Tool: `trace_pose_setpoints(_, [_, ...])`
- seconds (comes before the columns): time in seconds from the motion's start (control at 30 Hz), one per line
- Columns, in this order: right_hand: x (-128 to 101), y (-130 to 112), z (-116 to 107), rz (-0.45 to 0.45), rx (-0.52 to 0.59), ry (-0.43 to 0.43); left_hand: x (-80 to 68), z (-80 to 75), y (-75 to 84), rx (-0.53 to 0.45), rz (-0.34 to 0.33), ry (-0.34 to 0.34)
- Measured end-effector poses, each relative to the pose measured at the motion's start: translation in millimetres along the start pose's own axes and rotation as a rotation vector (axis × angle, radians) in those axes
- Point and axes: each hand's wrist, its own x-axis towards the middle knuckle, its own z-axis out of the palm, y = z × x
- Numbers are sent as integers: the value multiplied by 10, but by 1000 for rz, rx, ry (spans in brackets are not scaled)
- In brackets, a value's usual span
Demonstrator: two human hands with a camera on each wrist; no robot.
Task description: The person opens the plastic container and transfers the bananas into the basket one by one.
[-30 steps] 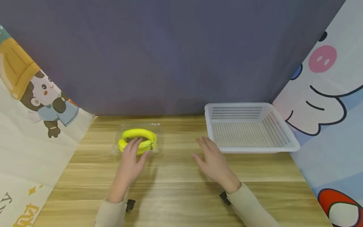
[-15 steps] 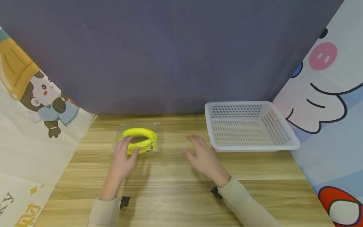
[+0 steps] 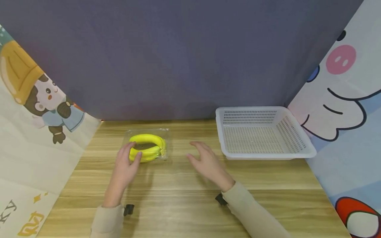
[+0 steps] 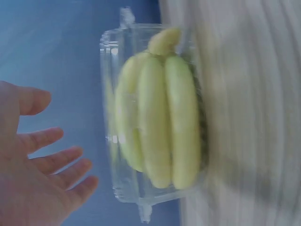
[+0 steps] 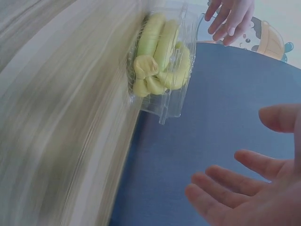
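Observation:
A clear plastic clamshell box (image 4: 110,56) stands on the wooden table, its lid down over a bunch of yellow bananas (image 3: 148,153). My left hand (image 3: 125,165) hovers at the box's left front in the head view, fingers spread and relaxed. In the left wrist view a gap shows between that hand's fingertips (image 4: 89,183) and the box. To the right of the box, my right hand (image 3: 208,165) hangs over the table with thumb and fingers apart, holding nothing. The right wrist view shows the bananas' stem end (image 5: 146,66) facing the right hand.
A white perforated plastic basket (image 3: 227,156) stands at the table's back right, beyond the right hand. A dark grey-blue panel (image 3: 178,66) rises along the back edge of the table (image 3: 178,211). Printed cartoon sheets (image 3: 342,105) line both sides.
My left hand has shifted left over the front of the box toward its left side. The right hand has moved left, away from the basket and nearer the box. The box has stayed put.

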Motion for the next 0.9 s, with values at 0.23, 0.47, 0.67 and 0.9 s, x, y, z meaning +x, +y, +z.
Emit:
trace_pose_setpoints(0.23, [60,-6,84,-3,42,-26,31,4,-84,30,62,64])
trace_pose_setpoints(0.47, [132,12,182,9,67,-36,92,-6,-123,29,62,94])
trace_pose_setpoints(0.67, [187,30,252,21,89,-32,145,0,-200,17,35,130])
trace_pose_setpoints(0.9, [234,37,315,38,141,-54,160,0,-255,34,-13,126])
